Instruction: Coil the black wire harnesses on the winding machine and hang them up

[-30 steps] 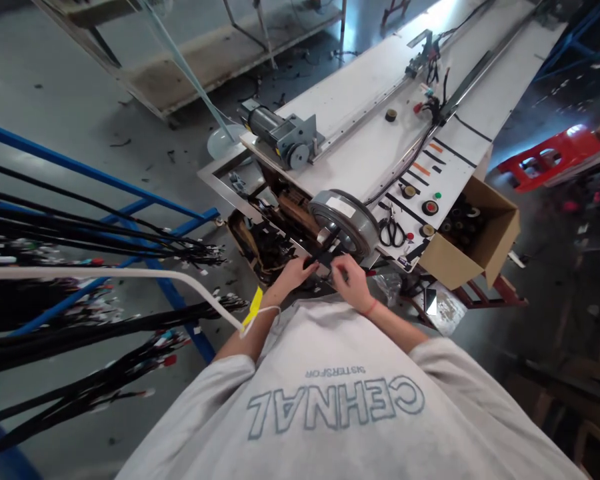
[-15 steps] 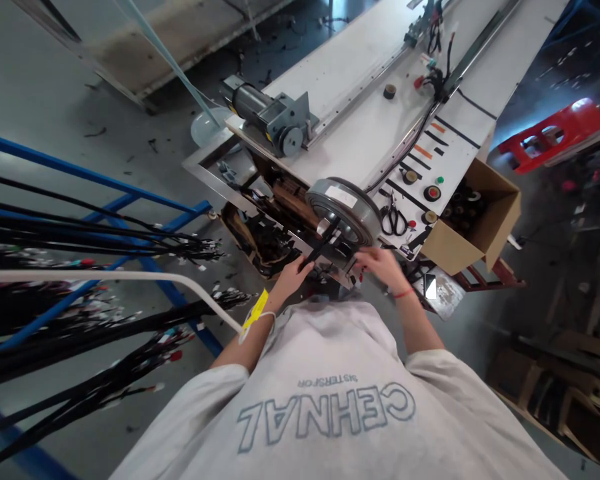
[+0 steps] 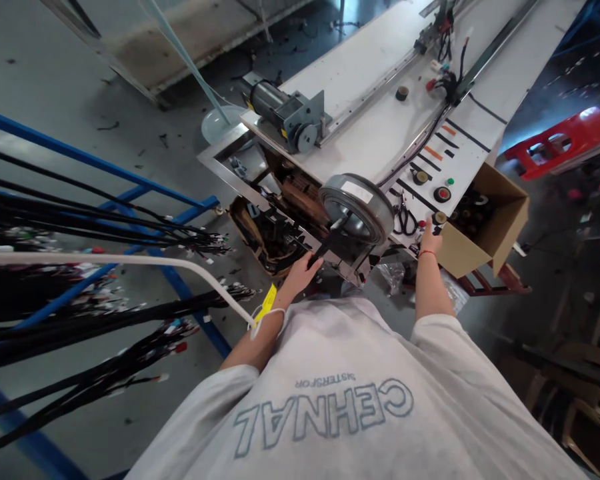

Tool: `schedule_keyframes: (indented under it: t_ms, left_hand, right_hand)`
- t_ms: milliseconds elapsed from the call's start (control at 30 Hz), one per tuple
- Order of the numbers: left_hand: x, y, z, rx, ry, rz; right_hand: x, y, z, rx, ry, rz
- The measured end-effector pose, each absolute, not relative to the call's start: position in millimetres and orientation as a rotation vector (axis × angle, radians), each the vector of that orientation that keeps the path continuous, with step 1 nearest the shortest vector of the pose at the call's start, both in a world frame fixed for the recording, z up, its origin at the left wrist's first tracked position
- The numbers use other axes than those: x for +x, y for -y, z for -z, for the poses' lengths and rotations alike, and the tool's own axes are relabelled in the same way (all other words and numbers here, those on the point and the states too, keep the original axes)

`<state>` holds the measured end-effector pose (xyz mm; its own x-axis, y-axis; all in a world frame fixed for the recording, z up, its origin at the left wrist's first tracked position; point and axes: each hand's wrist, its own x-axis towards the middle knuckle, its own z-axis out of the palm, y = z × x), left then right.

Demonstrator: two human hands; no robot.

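Observation:
My left hand (image 3: 303, 272) is closed round the end of a black harness (image 3: 325, 248) beside the grey wheel (image 3: 355, 208) at the table's near end. At the table's right corner, my right hand (image 3: 430, 239) reaches to the red button (image 3: 423, 225) and a tape roll (image 3: 439, 218); its fingers are small in view, and whether they hold anything is unclear. Black-handled scissors (image 3: 405, 220) lie just left of that hand. A black cable (image 3: 420, 143) runs along the table's rail behind the wheel.
A motor (image 3: 275, 107) sits on the white table (image 3: 350, 87) at the back left. An open cardboard box (image 3: 505, 227) of rolls stands at the right. Black harnesses (image 3: 105, 313) hang on a blue rack (image 3: 85, 157) at the left. A red plastic piece (image 3: 560, 143) is far right.
My right hand has left the area beside the wheel and moved right to the table corner. My left hand stays on the black harness. The whole view has shifted slightly.

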<state>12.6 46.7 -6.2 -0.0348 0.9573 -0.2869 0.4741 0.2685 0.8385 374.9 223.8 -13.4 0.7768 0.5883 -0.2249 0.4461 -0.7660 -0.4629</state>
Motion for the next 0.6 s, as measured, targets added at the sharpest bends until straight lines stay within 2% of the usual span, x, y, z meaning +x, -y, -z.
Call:
schedule_keyframes:
  t_ms: [600]
  left_hand:
    - [29.2,-76.9,-6.6,1.522,-1.848,-0.622]
  right_hand:
    - [365.8,-220.4,2.7,-2.586,0.737,-0.477]
